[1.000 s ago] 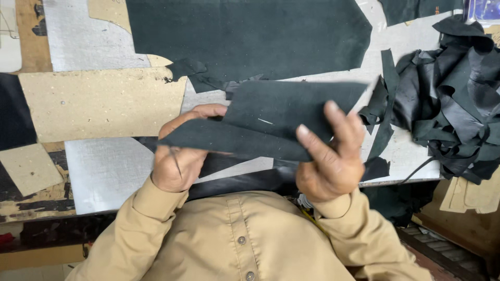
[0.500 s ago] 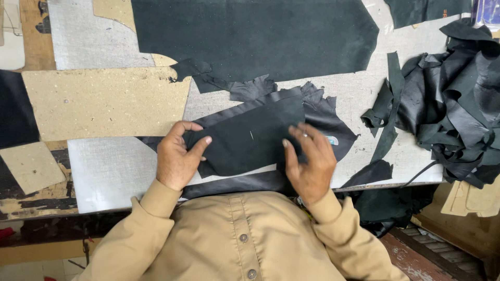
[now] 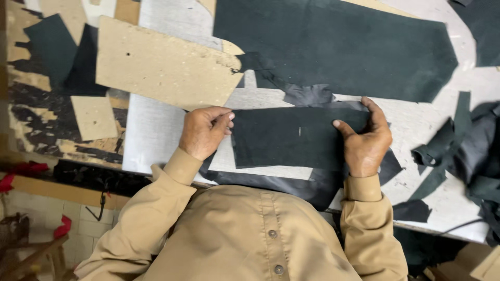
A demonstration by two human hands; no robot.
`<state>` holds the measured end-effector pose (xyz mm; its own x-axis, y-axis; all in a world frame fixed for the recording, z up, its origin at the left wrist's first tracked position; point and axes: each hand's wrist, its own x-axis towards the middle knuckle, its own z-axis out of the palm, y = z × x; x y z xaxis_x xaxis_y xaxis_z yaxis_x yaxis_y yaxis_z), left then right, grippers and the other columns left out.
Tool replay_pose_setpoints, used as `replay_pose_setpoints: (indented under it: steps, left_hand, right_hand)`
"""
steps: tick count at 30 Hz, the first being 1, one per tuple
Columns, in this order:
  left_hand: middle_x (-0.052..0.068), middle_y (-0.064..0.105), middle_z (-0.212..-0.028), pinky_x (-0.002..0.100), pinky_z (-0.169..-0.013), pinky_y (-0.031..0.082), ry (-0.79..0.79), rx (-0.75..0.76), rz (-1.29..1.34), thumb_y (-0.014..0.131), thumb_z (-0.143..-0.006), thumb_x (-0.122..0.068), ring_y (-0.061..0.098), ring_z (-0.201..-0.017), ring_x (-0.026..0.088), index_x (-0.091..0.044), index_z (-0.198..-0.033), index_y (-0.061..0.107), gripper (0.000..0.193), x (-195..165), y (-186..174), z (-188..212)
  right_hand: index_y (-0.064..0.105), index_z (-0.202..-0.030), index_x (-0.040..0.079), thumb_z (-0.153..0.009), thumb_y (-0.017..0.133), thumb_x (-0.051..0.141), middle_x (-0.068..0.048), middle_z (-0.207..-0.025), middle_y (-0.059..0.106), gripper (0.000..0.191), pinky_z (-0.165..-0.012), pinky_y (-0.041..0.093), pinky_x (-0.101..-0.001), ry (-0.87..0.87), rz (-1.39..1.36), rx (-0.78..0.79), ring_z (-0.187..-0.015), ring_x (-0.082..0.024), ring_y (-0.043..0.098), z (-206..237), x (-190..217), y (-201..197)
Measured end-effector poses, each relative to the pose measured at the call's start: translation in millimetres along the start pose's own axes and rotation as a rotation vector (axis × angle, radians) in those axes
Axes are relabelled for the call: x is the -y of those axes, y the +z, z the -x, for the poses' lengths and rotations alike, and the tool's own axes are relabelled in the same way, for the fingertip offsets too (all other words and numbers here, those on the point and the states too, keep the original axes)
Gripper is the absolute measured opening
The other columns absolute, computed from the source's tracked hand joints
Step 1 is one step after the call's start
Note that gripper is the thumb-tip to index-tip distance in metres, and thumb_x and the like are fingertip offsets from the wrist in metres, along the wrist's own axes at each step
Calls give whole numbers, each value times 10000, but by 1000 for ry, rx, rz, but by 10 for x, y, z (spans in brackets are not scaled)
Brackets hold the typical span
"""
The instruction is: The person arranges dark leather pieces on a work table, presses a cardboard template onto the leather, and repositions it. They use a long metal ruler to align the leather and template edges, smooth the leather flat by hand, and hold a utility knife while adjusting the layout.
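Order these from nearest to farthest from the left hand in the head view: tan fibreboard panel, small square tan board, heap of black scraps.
1. Tan fibreboard panel, just above the left hand.
2. Small square tan board, further left.
3. Heap of black scraps, far right edge.

Bright even light, soft shadows, sharp

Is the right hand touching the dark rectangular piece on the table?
Touching. The head view shows the right hand gripping the right end of the dark rectangular piece, thumb on top and fingers over its upper corner.
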<state>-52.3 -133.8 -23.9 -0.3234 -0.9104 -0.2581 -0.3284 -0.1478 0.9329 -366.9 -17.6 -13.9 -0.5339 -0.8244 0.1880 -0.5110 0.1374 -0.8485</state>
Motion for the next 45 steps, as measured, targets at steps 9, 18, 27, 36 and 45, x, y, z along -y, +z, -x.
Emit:
replay_pose_setpoints:
  steps: [9,18,27,36,45]
  left_hand:
    - [61,762,-834,236,-617,599,178,-19,-154,671,-963,-68,715,-689,105,-25,-1135,746,193,-8,-375,5]
    - [251,631,-1178,498,-850,554,155,-363,-1102,906,-796,-214,626,-1035,377,29,-1310,688,609,-444,-1386,177]
    - [117,601,-1373,552,-1031,386,723,279,-732,918,-622,-297,481,-1303,341,-81,-1342,623,807,-580,-81,-86]
    - [27,765,-1104,356,-902,536,1022,-33,-774,789,-912,-80,702,-1052,197,-122,-1066,807,160,-746,-788,363]
    - [45,723,-1237,406,-939,525,767,20,-845,690,-743,-27,634,-1182,261,-107,-1093,796,374,12,-639,760]
  right_hand:
    - [678,-1367,-8,-843,943,-4,2,-1126,677,587,-828,513,-224,15,55,-11,-927,-74,567,85,-61,37]
    - [720,-1268,21,-830,912,2,13,-902,584,478,-661,410,-209,202,-54,17,-739,-54,461,35,13,-2]
    - [778,-1066,-17,-712,878,-17,-68,-885,710,368,-578,448,-227,165,-116,483,-674,-81,549,224,1007,-565]
    - [707,-967,2,-742,748,-52,-105,-961,723,235,-850,592,-353,-406,32,386,-961,-238,730,140,1151,-962]
    - [720,-925,32,-626,697,-66,-124,-1011,711,315,-926,540,-425,-602,243,481,-1035,-314,691,598,456,-142]
